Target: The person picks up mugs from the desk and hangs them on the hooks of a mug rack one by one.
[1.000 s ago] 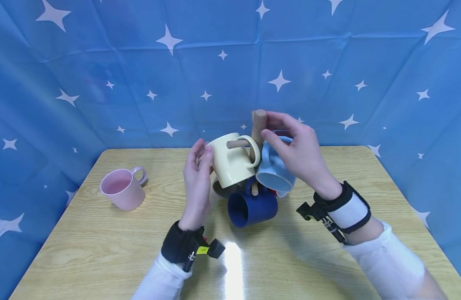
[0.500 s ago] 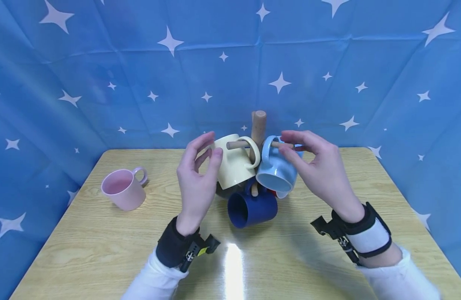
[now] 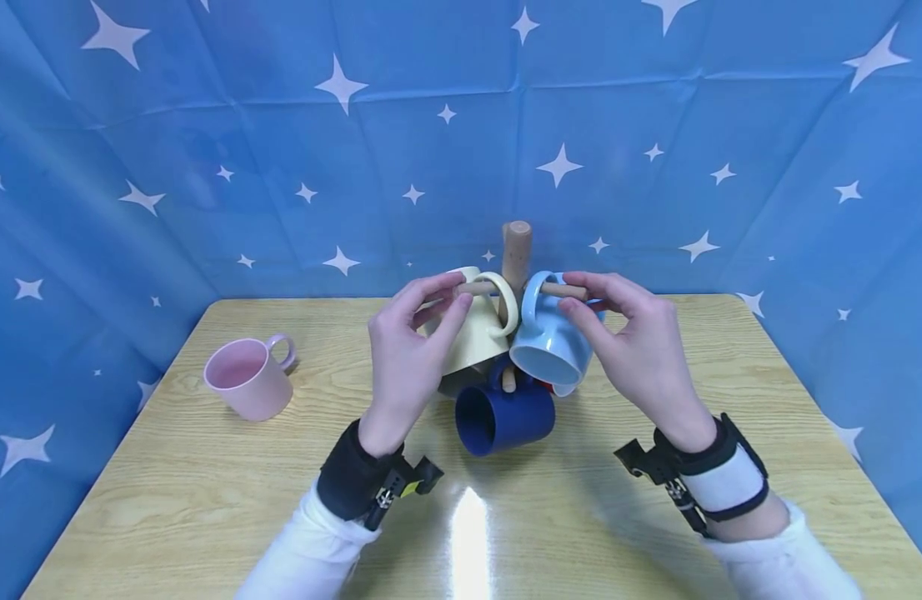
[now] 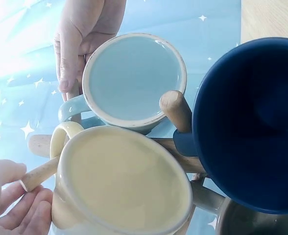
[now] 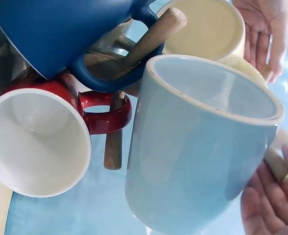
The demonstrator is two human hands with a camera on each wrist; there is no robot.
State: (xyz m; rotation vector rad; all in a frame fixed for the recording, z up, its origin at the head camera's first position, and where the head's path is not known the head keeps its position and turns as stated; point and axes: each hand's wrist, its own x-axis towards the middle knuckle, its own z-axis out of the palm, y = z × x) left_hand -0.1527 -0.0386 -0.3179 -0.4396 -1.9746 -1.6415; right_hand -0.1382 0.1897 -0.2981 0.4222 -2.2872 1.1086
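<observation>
A wooden mug tree [image 3: 517, 250] stands near the back of the table, hung with several mugs. My left hand [image 3: 410, 354] pinches the end of a peg [image 4: 38, 175] that passes through the handle of a cream mug [image 4: 124, 181]. On the other side, my right hand [image 3: 644, 346] pinches the tip of the peg [image 3: 564, 291] bearing a light blue mug [image 5: 198, 147]. Both mugs hang tilted, bases toward the post's top being hidden. Lower down hang a dark blue mug [image 3: 517, 417], a red mug [image 5: 46, 132] with white inside, and a dark grey mug [image 4: 256, 223].
A pink mug [image 3: 251, 379] stands upright on the left of the wooden table [image 3: 168, 492], its handle toward the back right. Behind the table hangs a blue cloth [image 3: 461, 150] with white stars.
My right hand has left the post's top and moved right and down to the light blue mug's peg. My left hand has shifted from the cream mug's side to its peg end.
</observation>
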